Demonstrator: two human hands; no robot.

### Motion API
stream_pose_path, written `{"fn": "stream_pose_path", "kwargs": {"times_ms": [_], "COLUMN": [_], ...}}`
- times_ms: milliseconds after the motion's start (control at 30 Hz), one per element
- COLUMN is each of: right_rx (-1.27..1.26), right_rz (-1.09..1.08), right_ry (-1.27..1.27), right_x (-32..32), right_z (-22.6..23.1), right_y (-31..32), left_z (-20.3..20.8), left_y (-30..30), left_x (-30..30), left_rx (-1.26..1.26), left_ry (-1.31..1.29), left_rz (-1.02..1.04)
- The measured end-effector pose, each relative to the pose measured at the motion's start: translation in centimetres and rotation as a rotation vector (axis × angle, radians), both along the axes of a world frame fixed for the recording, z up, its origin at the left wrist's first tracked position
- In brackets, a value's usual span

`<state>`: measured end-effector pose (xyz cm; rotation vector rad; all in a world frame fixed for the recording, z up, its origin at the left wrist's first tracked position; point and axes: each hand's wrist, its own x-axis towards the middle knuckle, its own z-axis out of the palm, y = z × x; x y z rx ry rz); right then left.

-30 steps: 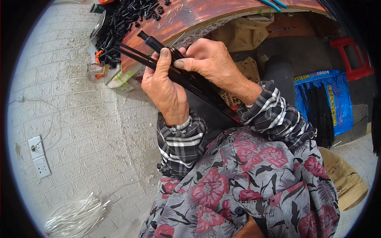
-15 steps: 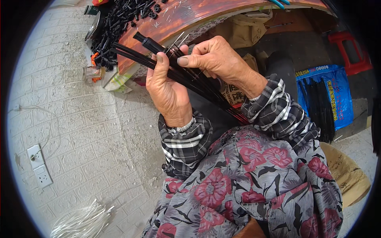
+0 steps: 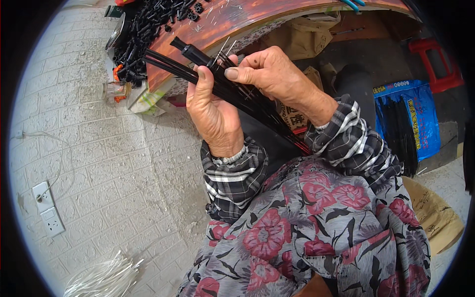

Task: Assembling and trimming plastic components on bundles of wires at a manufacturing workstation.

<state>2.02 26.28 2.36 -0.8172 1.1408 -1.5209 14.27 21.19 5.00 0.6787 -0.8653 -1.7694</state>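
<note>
My left hand (image 3: pixel 215 111) is closed round a bundle of long thin black rods (image 3: pixel 252 110), which slants from the upper left down toward my lap. A thicker black tubular fitting (image 3: pixel 195 54) sticks out at the upper end, beside the rods. Near it, several thin silvery tips (image 3: pixel 228 44) point up between my hands. My right hand (image 3: pixel 279 79) pinches with thumb and forefinger at the bundle, just below the fitting; the fingers hide exactly which piece is in the pinch.
A pile of small black plastic parts (image 3: pixel 148 42) lies on the curved wooden table (image 3: pixel 232 22). To the right are a blue bag (image 3: pixel 428 119) with black rods on it and a red plastic frame (image 3: pixel 435 64). White strands (image 3: pixel 106 277) lie at lower left, by a wall socket (image 3: pixel 52 221).
Both hands and the bundle have shifted slightly to the right in the picture, along with some of the surroundings. The grip of each hand looks the same.
</note>
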Motion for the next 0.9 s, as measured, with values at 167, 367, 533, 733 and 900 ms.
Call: {"fn": "stream_pose_path", "kwargs": {"times_ms": [167, 367, 533, 733, 900], "right_rx": [-0.020, -0.021, -0.016, -0.032, -0.072], "right_rz": [0.070, 0.026, 0.039, -0.034, -0.082], "right_ry": [0.050, 0.002, -0.057, 0.001, 0.068], "right_x": [-0.6, -0.6, -1.1, -0.3, 0.8], "right_z": [-0.9, -0.5, -0.7, -0.1, 0.0], "right_y": [0.0, 0.2, 0.6, 0.9, 0.8], "left_z": [-0.3, 0.1, 0.0, 0.4, 2.3], "left_y": [0.1, -0.3, 0.1, 0.8, 2.3], "left_x": [-0.2, -0.6, -1.1, -1.3, -1.5], "left_rx": [-0.022, -0.060, -0.048, -0.171, -0.259], "left_ry": [0.017, 0.019, 0.015, -0.117, -0.264], "left_rz": [-0.010, -0.091, -0.093, -0.023, 0.165]}}
